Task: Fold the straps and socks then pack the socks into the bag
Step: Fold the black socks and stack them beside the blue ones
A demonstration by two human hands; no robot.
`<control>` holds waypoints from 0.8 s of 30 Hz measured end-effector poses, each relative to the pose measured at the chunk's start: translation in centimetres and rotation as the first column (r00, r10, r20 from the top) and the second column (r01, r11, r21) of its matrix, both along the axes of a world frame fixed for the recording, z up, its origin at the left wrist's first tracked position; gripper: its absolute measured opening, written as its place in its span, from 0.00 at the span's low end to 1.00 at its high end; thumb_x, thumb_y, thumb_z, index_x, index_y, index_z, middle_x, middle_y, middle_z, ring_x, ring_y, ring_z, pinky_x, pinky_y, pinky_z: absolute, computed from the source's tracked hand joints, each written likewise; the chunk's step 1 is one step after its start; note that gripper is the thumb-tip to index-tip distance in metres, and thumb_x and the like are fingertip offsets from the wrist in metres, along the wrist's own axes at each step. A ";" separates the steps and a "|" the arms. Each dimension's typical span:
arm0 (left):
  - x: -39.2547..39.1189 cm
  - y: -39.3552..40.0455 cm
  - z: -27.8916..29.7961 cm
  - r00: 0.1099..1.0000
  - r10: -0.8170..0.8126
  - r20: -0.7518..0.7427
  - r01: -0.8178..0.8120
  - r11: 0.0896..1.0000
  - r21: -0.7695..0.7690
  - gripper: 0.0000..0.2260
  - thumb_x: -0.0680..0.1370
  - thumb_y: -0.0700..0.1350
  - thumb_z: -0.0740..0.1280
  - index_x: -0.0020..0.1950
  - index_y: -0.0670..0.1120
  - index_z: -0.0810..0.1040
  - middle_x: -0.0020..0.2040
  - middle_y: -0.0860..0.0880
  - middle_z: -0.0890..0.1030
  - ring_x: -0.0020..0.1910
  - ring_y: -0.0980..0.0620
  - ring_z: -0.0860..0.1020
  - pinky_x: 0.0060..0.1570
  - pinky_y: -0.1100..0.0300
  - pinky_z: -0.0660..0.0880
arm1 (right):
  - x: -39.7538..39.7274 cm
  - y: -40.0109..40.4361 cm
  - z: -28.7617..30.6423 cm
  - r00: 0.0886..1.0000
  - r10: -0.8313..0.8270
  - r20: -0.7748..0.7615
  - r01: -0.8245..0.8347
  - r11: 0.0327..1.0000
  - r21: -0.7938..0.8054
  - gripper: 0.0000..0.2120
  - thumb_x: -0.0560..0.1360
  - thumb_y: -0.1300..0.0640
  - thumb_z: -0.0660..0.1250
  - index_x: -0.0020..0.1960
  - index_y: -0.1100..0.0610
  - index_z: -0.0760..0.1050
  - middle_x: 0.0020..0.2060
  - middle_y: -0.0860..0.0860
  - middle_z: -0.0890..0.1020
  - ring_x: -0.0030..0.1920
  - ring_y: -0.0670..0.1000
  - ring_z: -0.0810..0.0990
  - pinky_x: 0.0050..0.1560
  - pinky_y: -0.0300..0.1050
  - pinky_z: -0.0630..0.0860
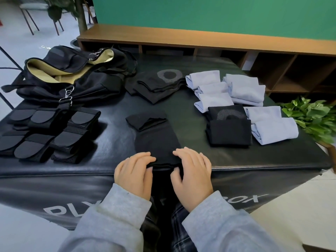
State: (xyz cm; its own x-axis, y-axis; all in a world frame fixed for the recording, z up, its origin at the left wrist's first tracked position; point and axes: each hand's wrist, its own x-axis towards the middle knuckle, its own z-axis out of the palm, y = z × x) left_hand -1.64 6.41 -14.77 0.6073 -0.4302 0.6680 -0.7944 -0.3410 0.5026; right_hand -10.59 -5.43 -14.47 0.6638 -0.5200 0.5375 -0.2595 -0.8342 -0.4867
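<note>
A black sock (156, 140) lies stretched out on the black padded box (190, 113), its cuff end folded over at the far end. My left hand (135, 174) and my right hand (192, 174) both pinch its near end at the box's front edge. Folded black straps (47, 131) lie in rows at the left. An open black bag (72, 75) with a tan lining sits at the back left. Folded light blue socks (245, 91) and folded black socks (230, 131) are stacked at the right. More black socks (156, 86) lie in a loose pile at the back middle.
A low wooden shelf (200, 42) runs behind the box under a green wall. A leafy green plant (312, 117) stands at the right edge. Chair legs and a plant stem (81, 13) are at the back left on the pale floor.
</note>
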 end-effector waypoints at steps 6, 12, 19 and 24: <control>-0.2 0.6 1.1 0.991 0.027 -0.131 -0.023 0.999 0.029 0.16 0.73 0.50 0.57 0.61 0.54 0.68 0.55 0.58 0.76 0.54 0.59 0.73 0.58 0.56 0.65 | 0.0 -0.2 0.1 0.998 0.048 0.040 -0.051 0.996 0.068 0.06 0.70 0.54 0.56 0.46 0.49 0.68 0.56 0.44 0.78 0.66 0.44 0.69 0.66 0.46 0.57; -0.3 0.2 0.9 0.983 0.069 -0.172 -0.073 0.997 -0.012 0.21 0.72 0.50 0.59 0.64 0.46 0.69 0.47 0.56 0.77 0.42 0.63 0.73 0.49 0.40 0.74 | -0.4 0.2 1.4 0.994 0.050 0.098 -0.074 0.963 0.259 0.12 0.74 0.46 0.52 0.49 0.48 0.71 0.41 0.35 0.72 0.49 0.39 0.70 0.55 0.45 0.69; -0.2 0.2 0.8 0.949 0.096 -0.301 -0.130 0.987 -0.095 0.21 0.72 0.54 0.59 0.62 0.46 0.69 0.39 0.57 0.74 0.42 0.59 0.71 0.51 0.44 0.71 | -0.8 0.3 1.6 0.996 0.012 0.091 -0.043 0.940 0.339 0.11 0.67 0.39 0.58 0.46 0.39 0.61 0.43 0.35 0.70 0.50 0.39 0.69 0.49 0.32 0.66; -0.1 0.3 0.8 0.915 0.145 -0.376 -0.184 0.980 -0.069 0.18 0.74 0.47 0.68 0.62 0.49 0.67 0.40 0.54 0.77 0.45 0.47 0.73 0.50 0.50 0.68 | -0.5 0.0 1.1 0.996 -0.032 0.083 0.004 0.949 0.315 0.13 0.70 0.42 0.61 0.48 0.48 0.63 0.43 0.35 0.67 0.48 0.48 0.70 0.51 0.42 0.69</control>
State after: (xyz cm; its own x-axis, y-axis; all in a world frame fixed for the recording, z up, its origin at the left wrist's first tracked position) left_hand -1.70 6.67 -13.94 0.8745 -0.2451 0.4186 -0.4840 -0.3832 0.7867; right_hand -11.06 -5.45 -13.41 0.6113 -0.6831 0.3995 -0.2185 -0.6309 -0.7444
